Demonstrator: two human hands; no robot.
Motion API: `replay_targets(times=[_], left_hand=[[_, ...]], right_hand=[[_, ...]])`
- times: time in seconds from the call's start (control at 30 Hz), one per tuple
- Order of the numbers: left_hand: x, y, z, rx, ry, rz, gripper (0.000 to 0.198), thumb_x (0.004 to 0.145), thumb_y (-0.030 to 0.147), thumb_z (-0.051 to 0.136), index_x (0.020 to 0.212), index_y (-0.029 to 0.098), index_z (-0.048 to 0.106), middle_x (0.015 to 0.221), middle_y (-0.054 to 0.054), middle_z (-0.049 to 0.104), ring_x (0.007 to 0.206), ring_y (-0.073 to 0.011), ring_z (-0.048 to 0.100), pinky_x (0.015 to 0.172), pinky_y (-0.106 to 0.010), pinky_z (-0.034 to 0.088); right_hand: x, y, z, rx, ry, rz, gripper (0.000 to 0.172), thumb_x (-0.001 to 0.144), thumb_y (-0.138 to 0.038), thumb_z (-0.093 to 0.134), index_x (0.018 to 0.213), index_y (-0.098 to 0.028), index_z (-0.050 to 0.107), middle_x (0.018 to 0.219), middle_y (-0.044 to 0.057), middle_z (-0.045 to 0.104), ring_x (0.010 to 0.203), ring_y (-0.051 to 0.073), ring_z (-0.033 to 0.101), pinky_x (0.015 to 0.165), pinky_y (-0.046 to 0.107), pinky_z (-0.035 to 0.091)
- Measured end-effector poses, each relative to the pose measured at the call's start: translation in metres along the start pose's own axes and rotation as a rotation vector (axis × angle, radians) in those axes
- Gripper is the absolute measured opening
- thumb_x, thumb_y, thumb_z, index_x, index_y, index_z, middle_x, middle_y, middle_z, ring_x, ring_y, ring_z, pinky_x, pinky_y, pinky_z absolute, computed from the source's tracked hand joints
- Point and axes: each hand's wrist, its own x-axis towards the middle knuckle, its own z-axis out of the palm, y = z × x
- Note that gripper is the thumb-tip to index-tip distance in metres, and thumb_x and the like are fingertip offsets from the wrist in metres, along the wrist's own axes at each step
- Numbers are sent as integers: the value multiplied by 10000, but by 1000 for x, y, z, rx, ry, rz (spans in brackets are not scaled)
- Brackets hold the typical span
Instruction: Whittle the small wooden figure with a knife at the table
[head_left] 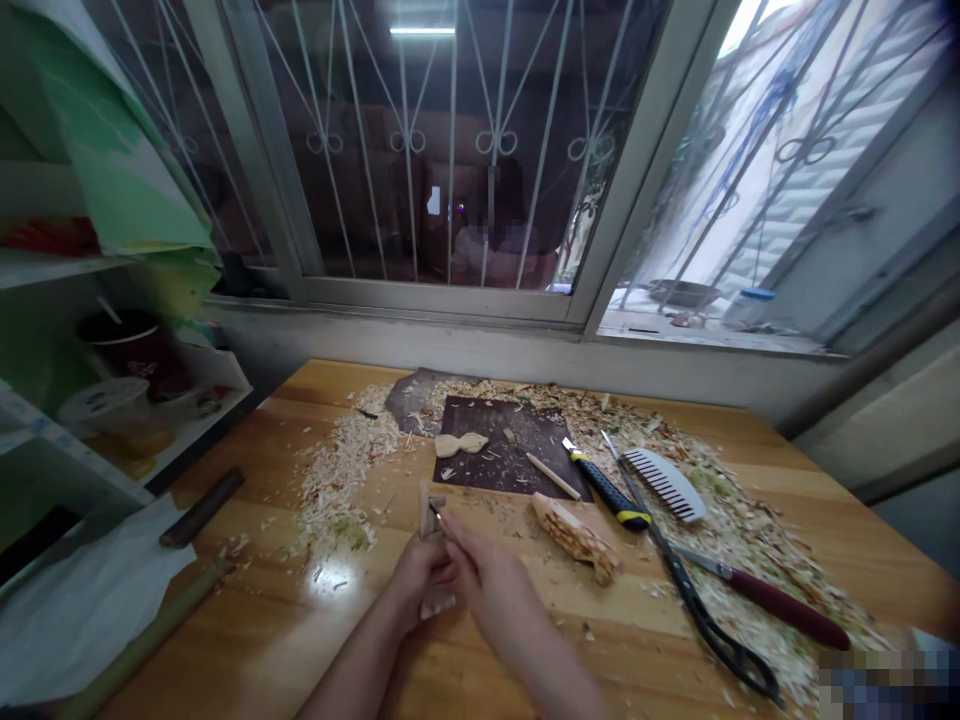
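Hands meet at the near middle of the wooden table (300, 620), both wrapped around their work. The left hand (417, 578) is closed around a small block of wood (431, 497), which stands roughly upright on the tabletop with its top end poking out above the fingers and its lower end showing below the palm. The right hand (487, 575) is pinched shut on a thin blade (436, 511) – only the tip shows, pressed against the top of the block, and the handle is hidden in the fist. Shavings (341, 465) lie thick across the far half of the table. Just beyond the hands sits a dark mat (525, 445) with a small pale carving (460, 444) on it and a thin stick (553, 475) lying across its near right corner. To the right of the hands lies a rough carved lump (576, 537), then a yellow-and-black knife (606, 489), a white comb (664, 482), long black scissors (697, 610) and a red-handled knife (776, 603) – all apart from the hands. At the left edge rest a short dark rod (202, 507) and a green cane (142, 640).
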Motion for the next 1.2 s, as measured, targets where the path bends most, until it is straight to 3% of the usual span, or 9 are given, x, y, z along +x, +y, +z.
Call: replay_targets(times=[0.1, 0.23, 0.33, 0.43, 0.57, 0.73, 0.9, 1.2], left_hand=[[-1, 1, -2, 126, -113, 22, 346, 539, 352, 737, 601, 159, 457, 418, 98, 316, 362, -19, 205, 387, -192, 118], [-8, 9, -6, 171, -360, -120, 339, 544, 334, 756, 702, 128, 538, 499, 65, 382, 386, -14, 246, 388, -188, 107], [-12, 14, -13, 16, -595, -262, 289, 620, 352, 697, 728, 134, 539, 454, 86, 302, 347, -11, 178, 364, -170, 105], [-12, 17, -20, -177, -704, -300, 253, 665, 363, 654, 695, 167, 497, 423, 104, 232, 316, -7, 113, 338, -149, 110], [-12, 20, -20, -196, -693, -292, 261, 666, 363, 656, 688, 168, 484, 436, 100, 232, 325, -3, 105, 340, -143, 101], [-12, 17, -13, -36, -592, -294, 268, 646, 354, 676, 721, 156, 513, 469, 88, 263, 355, -9, 150, 377, -182, 100], [-11, 13, -9, 69, -413, -232, 278, 607, 310, 718, 745, 151, 536, 488, 78, 299, 393, -19, 177, 408, -206, 73], [-6, 11, -13, 42, -359, -205, 238, 631, 291, 687, 749, 156, 529, 475, 86, 272, 387, -27, 177, 410, -208, 78]], right_hand=[[4, -11, -46, 2, -170, -54, 344, 864, -224, 403, 1147, -246, 597, 1024, 50, 682, 912, 199, 627, 810, 305, 459], [5, -17, -90, -17, -303, -77, 285, 833, -261, 466, 1032, -305, 665, 849, -1, 707, 763, 163, 610, 701, 235, 448], [5, -11, -96, 104, -324, 6, 298, 807, -330, 500, 1056, -280, 656, 683, -4, 638, 595, 118, 520, 545, 198, 399], [6, 2, -91, 350, -316, 121, 414, 804, -408, 493, 1152, -208, 598, 519, -42, 429, 454, 70, 339, 422, 180, 254], [7, 14, -83, 477, -245, 215, 510, 788, -463, 509, 1193, -158, 563, 528, -56, 329, 459, 67, 278, 417, 197, 197], [5, 23, -74, 500, -288, 194, 484, 799, -457, 500, 1202, -192, 551, 525, -67, 321, 472, 71, 261, 438, 205, 187], [4, 25, -70, 427, -288, 186, 476, 817, -431, 471, 1217, -182, 536, 514, -58, 396, 465, 79, 287, 437, 207, 207], [-5, 14, -50, 202, -227, 113, 388, 836, -304, 439, 1181, -187, 574, 527, -29, 537, 500, 102, 456, 489, 194, 322]])
